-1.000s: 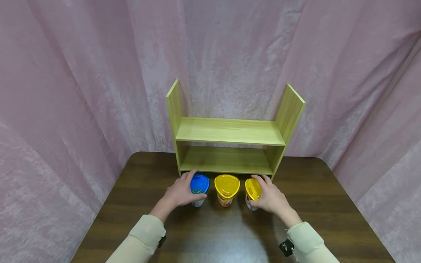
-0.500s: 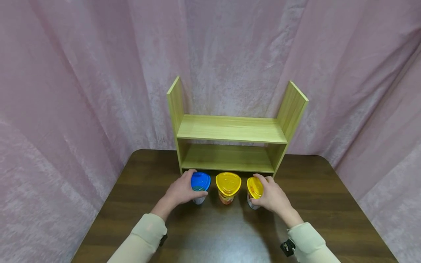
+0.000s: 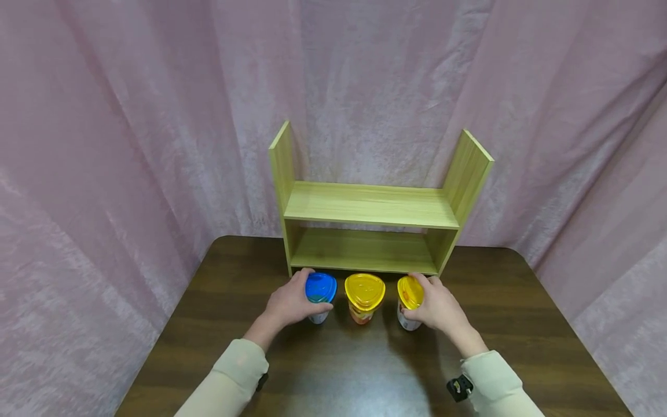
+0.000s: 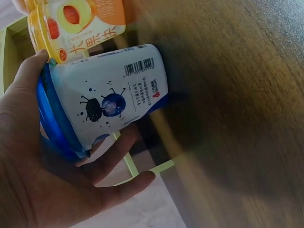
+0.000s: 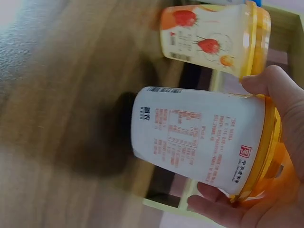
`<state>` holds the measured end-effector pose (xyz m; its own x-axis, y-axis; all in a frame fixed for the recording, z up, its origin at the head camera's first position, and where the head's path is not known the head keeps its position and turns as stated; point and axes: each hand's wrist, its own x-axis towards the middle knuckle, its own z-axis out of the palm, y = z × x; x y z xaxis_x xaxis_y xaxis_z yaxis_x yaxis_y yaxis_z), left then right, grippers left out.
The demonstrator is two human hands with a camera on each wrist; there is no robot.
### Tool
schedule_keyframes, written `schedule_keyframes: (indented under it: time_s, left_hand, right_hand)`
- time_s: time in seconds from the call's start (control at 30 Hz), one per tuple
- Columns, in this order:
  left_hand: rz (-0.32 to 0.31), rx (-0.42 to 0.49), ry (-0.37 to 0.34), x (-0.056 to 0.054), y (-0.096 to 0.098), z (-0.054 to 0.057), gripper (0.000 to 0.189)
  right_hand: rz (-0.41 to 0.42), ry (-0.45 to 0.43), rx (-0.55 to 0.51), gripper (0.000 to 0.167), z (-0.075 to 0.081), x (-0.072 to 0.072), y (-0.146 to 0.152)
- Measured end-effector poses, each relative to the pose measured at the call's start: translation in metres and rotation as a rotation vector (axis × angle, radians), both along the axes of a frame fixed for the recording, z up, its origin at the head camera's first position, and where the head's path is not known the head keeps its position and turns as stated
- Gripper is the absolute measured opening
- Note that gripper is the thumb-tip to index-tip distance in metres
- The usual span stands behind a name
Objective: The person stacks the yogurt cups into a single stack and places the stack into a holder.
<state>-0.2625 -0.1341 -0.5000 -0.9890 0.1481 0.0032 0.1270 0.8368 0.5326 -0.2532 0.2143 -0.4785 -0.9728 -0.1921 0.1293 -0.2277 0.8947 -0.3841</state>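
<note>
A blue-lidded yogurt cup (image 3: 320, 289) stands on the table at left. My left hand (image 3: 289, 302) holds it by the lid, thumb on the near side and fingers on the far side; the left wrist view shows its white wall (image 4: 114, 95) with dark berry drawings. At right, my right hand (image 3: 443, 307) grips a yellow-lidded yogurt cup (image 3: 410, 291) at its lid. Its white side with orange print (image 5: 194, 137) faces the right wrist camera. Between the hands stands another yellow-lidded yogurt cup (image 3: 365, 291), its fruit-printed wall (image 5: 209, 40) untouched by either hand.
Behind the cups stands a light wooden two-tier shelf (image 3: 370, 204) with raised side panels. Its lower board (image 3: 365, 249) lies just beyond the cups. The dark wooden table (image 3: 359, 376) runs toward me, and a pink curtain (image 3: 365, 87) hangs behind.
The right cup has shifted slightly rightward and turned with my right hand, showing more of its white wall. My left hand and its cup hold nearly the same place; the head view drifts slightly.
</note>
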Motion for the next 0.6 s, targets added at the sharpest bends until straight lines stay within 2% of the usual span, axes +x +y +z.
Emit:
schedule_keyframes:
  time_s: [0.37,0.6]
  left_hand:
    - [0.006,-0.019,-0.020,0.001,0.000,0.000,0.099]
    - [0.006,-0.036,-0.023,0.002,0.001,0.003,0.102]
  right_hand:
    - [-0.009,-0.012,-0.009,0.087,0.024,0.000,-0.003]
    - [-0.015,-0.006,-0.011,0.086,0.046,0.000,-0.008]
